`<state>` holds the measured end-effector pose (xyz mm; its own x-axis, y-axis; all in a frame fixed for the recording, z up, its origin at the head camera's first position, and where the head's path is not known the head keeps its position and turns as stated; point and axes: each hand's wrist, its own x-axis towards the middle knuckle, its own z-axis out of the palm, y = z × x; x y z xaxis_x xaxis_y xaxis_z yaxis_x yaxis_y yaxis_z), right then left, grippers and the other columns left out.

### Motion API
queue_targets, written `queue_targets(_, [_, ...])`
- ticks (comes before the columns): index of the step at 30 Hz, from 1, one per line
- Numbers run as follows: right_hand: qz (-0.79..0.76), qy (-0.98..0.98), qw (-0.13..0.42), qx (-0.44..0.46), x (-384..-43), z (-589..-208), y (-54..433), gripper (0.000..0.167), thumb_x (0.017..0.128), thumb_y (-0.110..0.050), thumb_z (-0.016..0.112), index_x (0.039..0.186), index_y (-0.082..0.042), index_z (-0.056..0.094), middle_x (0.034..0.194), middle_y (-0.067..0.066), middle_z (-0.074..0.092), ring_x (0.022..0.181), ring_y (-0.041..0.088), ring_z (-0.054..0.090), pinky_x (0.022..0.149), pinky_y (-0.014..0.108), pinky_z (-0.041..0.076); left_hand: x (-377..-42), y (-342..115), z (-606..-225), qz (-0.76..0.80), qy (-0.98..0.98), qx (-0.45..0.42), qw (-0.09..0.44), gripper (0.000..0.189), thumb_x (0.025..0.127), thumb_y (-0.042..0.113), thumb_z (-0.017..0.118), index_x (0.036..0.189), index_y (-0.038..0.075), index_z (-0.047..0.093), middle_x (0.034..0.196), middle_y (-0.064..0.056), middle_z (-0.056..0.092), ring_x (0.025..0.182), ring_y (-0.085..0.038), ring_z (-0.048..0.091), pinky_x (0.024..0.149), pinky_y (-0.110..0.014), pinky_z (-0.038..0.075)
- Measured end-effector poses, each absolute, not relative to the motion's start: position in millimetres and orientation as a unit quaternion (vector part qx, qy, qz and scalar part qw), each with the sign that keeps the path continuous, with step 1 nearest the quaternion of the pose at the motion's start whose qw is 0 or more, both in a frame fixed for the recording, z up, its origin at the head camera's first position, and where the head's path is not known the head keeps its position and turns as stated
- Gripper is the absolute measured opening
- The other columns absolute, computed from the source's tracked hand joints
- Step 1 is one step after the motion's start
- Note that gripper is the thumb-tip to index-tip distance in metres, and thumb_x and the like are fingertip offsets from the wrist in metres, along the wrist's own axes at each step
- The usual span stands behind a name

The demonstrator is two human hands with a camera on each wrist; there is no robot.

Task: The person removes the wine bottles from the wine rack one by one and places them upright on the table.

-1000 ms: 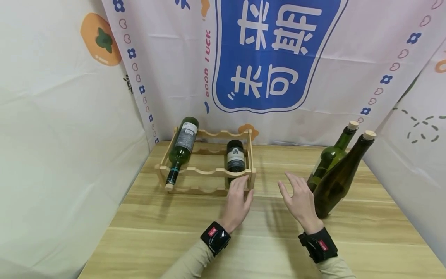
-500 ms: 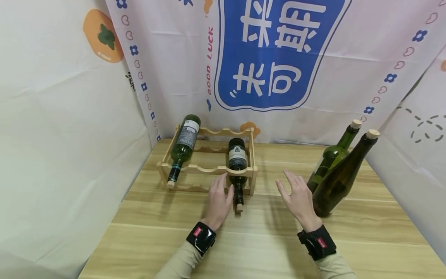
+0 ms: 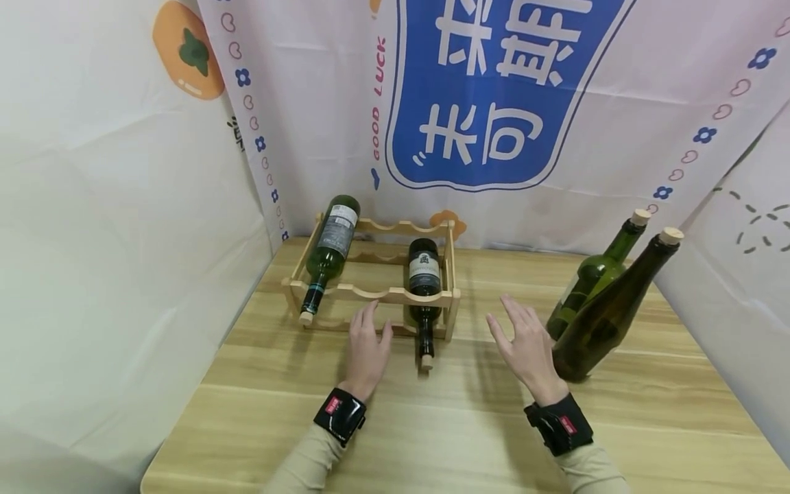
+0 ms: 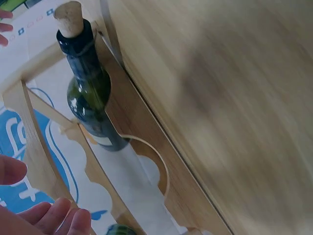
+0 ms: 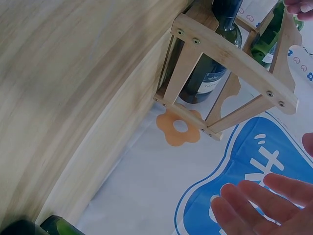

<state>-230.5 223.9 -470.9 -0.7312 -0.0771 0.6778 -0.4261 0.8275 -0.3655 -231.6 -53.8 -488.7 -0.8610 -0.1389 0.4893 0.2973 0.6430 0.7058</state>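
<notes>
A wooden wine rack (image 3: 395,296) holds a green wine bottle (image 3: 334,237) on its upper tier at left, neck toward me. Low at the rack's right end lies a dark corked wine bottle (image 3: 424,274), its neck poking out under the front rail; it shows in the left wrist view (image 4: 90,93) and the right wrist view (image 5: 208,78) too. My left hand (image 3: 366,350) is before the rack's middle, left of that neck, fingers apart and holding nothing. My right hand (image 3: 524,350) hovers between the rack and the standing bottles, fingers spread, palm bare in the right wrist view.
On the right of the wooden table (image 3: 432,439) stand a green corked bottle (image 3: 592,274) and a taller brown corked bottle (image 3: 607,315), close beside my right hand. A printed cloth (image 3: 321,103) hangs behind the rack, with a white cloth wall (image 3: 111,240) at left.
My left hand has moved left, away from the low bottle's neck, which it covered earlier and which now shows fully. My right hand stays nearly in place. The head view has shifted slightly.
</notes>
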Motion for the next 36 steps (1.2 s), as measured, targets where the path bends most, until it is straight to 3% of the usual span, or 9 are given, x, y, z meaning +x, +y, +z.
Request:
queue_targets(26, [0.264, -0.896, 0.329, 0.141, -232, -472, 223, 0.051, 0.087, -0.022, 0.071, 0.13, 0.002, 0.057, 0.128, 0.023, 0.061, 0.106, 0.038, 0.06, 0.084, 0.055, 0.053, -235, -103, -495, -0.495, -0.847, 0.052, 0.186, 0.047, 0.096, 0.015, 0.058, 0.137, -0.003, 0.045, 0.139, -0.024, 0.048, 0.13, -0.039, 0.044, 0.109, -0.054, 0.039])
queue_targets(36, [0.26, -0.895, 0.335, 0.141, -231, -472, 225, 0.051, 0.086, -0.02, 0.072, 0.13, 0.002, 0.057, 0.126, 0.023, 0.062, 0.104, 0.038, 0.061, 0.081, 0.054, 0.054, -241, -114, -502, -0.517, -0.829, 0.07, 0.201, 0.044, 0.094, 0.011, 0.058, 0.134, -0.006, 0.047, 0.13, -0.025, 0.053, 0.122, -0.041, 0.05, 0.103, -0.054, 0.043])
